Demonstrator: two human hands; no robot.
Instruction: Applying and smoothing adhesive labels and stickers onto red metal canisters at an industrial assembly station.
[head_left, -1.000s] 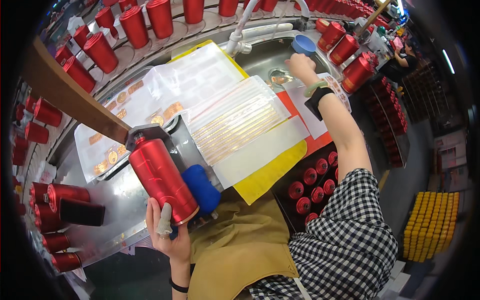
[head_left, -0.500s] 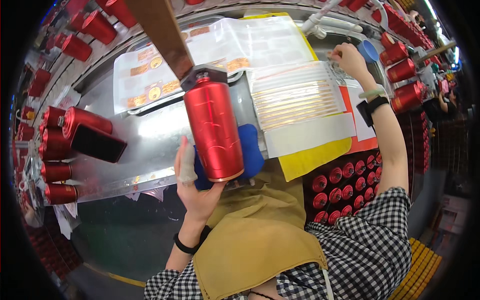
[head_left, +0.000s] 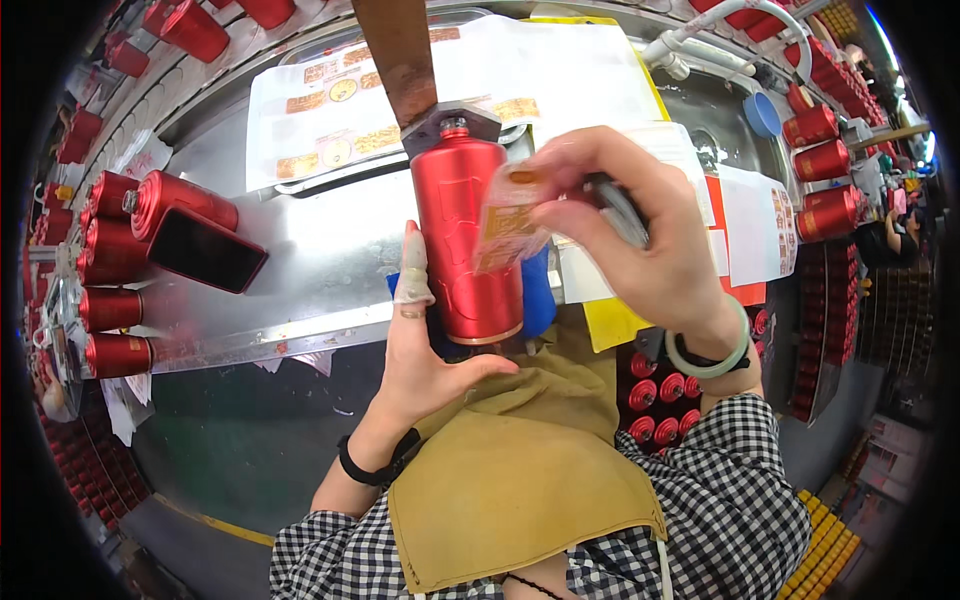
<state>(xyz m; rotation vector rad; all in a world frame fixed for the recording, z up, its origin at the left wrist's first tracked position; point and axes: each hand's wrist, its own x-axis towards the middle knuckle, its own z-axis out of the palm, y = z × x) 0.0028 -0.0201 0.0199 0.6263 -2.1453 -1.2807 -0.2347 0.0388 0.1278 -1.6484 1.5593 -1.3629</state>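
A shiny red bottle (head_left: 462, 215) with raised patterns rests slantwise over a blue pad (head_left: 540, 290), its neck at a dark angular holder (head_left: 455, 122). My left hand (head_left: 405, 335) is open at the bottle's lower left, thumb spread below the base. A pale wrap (head_left: 412, 287) covers one of its fingers. My right hand (head_left: 640, 225) pinches a clear sticker film with gold print (head_left: 510, 222), which overlaps the bottle's right side. A grey object (head_left: 622, 212) shows behind its fingers; its kind I cannot make out. The film is smeared by motion.
Printed sticker sheets (head_left: 345, 100) lie across the metal bench (head_left: 300, 235). A dark phone (head_left: 208, 250) leans by red bottles (head_left: 115, 250) at left. A brown upright bar (head_left: 400, 60) stands above the holder. A wet basin (head_left: 715, 125) and blue cup (head_left: 762, 114) are at far right.
My right hand has come from the basin at far right to the bottle, with the sticker film in its fingers. My left hand's thumb has spread further below the bottle's base.
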